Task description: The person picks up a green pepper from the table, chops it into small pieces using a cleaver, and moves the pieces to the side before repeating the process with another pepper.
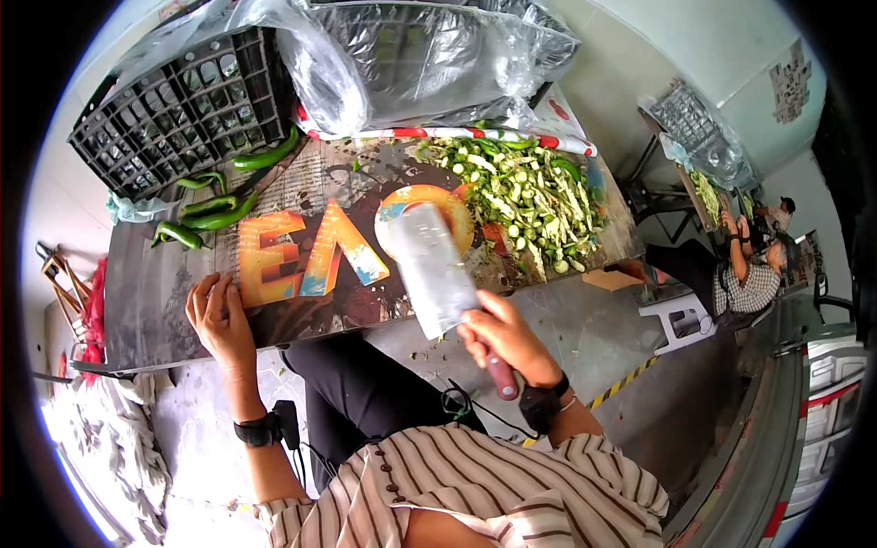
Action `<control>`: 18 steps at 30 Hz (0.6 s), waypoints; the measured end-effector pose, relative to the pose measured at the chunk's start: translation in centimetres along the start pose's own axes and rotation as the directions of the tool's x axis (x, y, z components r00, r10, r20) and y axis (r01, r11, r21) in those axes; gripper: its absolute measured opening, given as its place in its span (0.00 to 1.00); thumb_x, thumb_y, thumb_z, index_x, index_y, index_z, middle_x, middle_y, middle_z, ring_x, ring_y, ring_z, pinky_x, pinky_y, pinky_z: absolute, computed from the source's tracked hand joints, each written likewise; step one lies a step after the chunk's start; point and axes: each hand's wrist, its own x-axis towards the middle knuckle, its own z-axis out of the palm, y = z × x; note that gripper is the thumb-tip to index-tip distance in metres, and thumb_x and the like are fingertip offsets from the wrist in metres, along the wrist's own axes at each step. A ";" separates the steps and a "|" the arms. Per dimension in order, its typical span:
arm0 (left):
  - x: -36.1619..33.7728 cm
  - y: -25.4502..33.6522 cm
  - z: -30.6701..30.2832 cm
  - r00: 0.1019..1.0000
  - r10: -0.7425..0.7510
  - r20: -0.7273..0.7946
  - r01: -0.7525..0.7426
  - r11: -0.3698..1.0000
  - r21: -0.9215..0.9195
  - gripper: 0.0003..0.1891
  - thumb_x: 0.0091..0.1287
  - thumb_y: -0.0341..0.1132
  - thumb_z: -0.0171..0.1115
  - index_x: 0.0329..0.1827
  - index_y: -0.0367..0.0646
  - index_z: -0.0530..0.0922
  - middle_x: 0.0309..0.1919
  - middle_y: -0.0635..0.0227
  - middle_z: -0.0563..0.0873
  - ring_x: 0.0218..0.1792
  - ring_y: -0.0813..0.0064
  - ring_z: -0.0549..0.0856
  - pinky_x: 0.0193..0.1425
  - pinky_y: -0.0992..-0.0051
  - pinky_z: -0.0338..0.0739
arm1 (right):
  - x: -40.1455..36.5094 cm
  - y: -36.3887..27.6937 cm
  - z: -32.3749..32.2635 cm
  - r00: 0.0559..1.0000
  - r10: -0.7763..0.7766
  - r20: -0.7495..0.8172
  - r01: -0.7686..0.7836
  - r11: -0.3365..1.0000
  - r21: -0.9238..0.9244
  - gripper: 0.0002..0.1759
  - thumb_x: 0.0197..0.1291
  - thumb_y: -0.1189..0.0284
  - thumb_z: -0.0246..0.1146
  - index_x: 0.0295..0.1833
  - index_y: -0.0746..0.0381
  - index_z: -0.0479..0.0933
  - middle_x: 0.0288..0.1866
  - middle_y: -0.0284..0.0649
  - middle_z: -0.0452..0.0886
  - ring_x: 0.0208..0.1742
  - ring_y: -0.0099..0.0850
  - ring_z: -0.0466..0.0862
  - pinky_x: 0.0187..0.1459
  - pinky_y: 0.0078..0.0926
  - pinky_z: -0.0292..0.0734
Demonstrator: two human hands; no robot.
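My right hand (pixel 513 340) is wrapped around the reddish-brown handle of a cleaver (pixel 427 260). Its broad metal blade, dotted with small bits, is over the front edge of the table (pixel 164 301). My left hand (pixel 219 315) rests at the table's front edge with its fingers stretched out and nothing held. Beyond it lie several whole green chili peppers (pixel 215 215), nearest to the left hand. A heap of chopped green peppers (pixel 539 196), with pale cut pieces showing, spreads over the right part of the table, past the blade.
A black plastic crate (pixel 183 114) stands at the back left, beside another crate wrapped in clear plastic (pixel 411 68). A white stool (pixel 678 321) is on the floor at right. Farther right, another person (pixel 749 279) sits at a second table. White cloth (pixel 105 447) lies at lower left.
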 end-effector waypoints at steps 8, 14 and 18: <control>0.3 1.4 -0.3 0.996 -0.013 -0.086 0.007 0.997 -0.072 0.07 0.61 0.26 0.64 0.41 0.39 0.86 0.45 0.64 0.86 0.55 0.59 0.79 0.62 0.63 0.72 | -3.8 -0.6 -3.6 0.910 -0.098 -0.402 0.092 0.995 -0.036 0.06 0.71 0.71 0.56 0.47 0.58 0.66 0.29 0.33 0.73 0.21 0.20 0.72 0.19 0.20 0.67; 0.4 1.6 -0.6 0.992 -0.014 -0.127 -0.002 0.993 -0.118 0.07 0.56 0.25 0.65 0.37 0.38 0.85 0.42 0.64 0.85 0.53 0.58 0.80 0.59 0.63 0.74 | -1.2 -0.7 -0.4 0.898 -0.189 -0.396 0.241 0.967 0.085 0.08 0.70 0.70 0.56 0.41 0.58 0.62 0.26 0.34 0.71 0.18 0.22 0.70 0.17 0.24 0.68; 0.3 1.3 -0.7 0.993 -0.020 -0.120 0.005 0.992 -0.127 0.07 0.56 0.26 0.65 0.38 0.38 0.85 0.43 0.64 0.85 0.53 0.58 0.80 0.59 0.64 0.74 | 2.2 -0.4 2.2 0.916 -0.242 -0.319 0.279 0.957 0.075 0.09 0.70 0.70 0.56 0.39 0.59 0.63 0.26 0.36 0.71 0.18 0.23 0.71 0.17 0.25 0.69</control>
